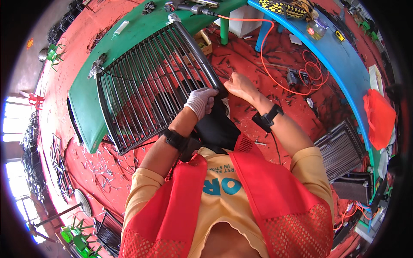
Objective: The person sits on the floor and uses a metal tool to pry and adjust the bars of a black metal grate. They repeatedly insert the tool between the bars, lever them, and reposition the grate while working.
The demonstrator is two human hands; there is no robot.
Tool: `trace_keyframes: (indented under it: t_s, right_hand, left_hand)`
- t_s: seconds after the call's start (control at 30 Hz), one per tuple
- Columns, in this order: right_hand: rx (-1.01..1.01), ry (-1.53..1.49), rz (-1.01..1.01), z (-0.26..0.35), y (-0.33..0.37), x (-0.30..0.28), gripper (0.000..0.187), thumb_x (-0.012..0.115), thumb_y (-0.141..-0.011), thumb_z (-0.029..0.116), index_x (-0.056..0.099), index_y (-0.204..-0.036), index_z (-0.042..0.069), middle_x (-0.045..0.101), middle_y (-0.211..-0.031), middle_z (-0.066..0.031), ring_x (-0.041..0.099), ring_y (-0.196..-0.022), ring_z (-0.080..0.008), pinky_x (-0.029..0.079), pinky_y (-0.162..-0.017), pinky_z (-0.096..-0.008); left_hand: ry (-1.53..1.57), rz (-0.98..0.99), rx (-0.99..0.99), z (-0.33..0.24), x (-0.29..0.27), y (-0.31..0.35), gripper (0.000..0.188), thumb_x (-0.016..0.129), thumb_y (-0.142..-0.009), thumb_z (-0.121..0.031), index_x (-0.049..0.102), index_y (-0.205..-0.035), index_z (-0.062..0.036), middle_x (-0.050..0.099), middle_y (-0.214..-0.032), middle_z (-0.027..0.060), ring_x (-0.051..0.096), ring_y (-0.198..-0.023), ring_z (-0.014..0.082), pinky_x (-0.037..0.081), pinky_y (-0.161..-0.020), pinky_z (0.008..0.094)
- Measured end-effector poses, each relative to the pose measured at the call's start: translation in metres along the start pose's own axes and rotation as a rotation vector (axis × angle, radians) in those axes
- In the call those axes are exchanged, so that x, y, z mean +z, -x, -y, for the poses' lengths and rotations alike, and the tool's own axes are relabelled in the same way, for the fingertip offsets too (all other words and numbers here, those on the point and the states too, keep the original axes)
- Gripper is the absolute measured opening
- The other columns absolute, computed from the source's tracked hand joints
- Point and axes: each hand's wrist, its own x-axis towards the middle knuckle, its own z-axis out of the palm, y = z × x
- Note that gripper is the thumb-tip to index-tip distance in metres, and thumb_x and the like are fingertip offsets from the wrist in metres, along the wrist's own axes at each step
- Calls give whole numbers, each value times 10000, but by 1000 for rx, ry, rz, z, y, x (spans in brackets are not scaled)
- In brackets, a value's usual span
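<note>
A black slatted frame [142, 81], with many thin parallel bars between thicker side tubes, leans from the green table toward my lap. Clear plastic wraps its two far corners. My left hand [201, 102], in a pale knitted glove, is closed at the frame's near right corner, by the end of the thick tube [195, 53]. Just right of that corner is my bare right hand [241, 87], its fingers curled into a pinch or fist. Whatever lies inside those fingers is hidden or too thin to make out.
The green table [88, 112] carries a power tool [189, 7] at its far edge. A blue table [344, 71] curves along the right, with a clear jar [317, 29]. An orange hose [272, 71] runs to the red floor, strewn with scraps. More slatted panels [342, 148] lie right.
</note>
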Motion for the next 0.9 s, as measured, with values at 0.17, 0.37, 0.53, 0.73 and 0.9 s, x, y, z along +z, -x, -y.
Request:
trace_keyframes:
  t_s: [0.17,0.37,0.53,0.73,0.9]
  right_hand:
    - [-102,110,-604,-38,-17,14,135,570,-788,126,559,-894,42,612,-853,-173,630,-767,-377,527,-679,-467]
    - [312,-694,-422,-166,-3,-97,143,625,-802,96,636,-929,31,676,-772,-72,667,-596,-151,493,-433,-263]
    - [541,-1244,-651,-283,53,-241,113,587,-866,74,623,-944,1,627,-782,-60,466,-549,-77,358,-466,-195]
    - [127,-1398,-749,-285,119,-313,212,532,-959,172,573,-1055,-13,549,-775,-14,380,-514,-54,310,-468,-190]
    - [-288,-1584,-484,-205,106,-336,219,466,-995,180,580,-992,-7,428,-680,15,308,-493,-59,281,-483,-206]
  left_hand:
    - [-22,-3,-3,0,1,2,92,614,-874,-182,563,-820,-128,416,-529,-40,360,-383,91,248,-360,243]
    - [-59,-48,36,2,3,6,110,609,-881,-185,596,-925,-86,455,-536,-22,387,-379,99,284,-348,246]
    - [-15,-139,118,8,7,10,263,576,-898,-182,599,-1128,-56,522,-570,15,438,-370,106,339,-328,240]
    - [69,-178,359,12,5,15,290,503,-940,-170,565,-1165,2,561,-597,69,480,-388,147,378,-338,265]
    - [-62,-200,652,-25,-2,34,262,500,-947,-155,597,-1125,12,598,-651,64,506,-425,113,408,-377,242]
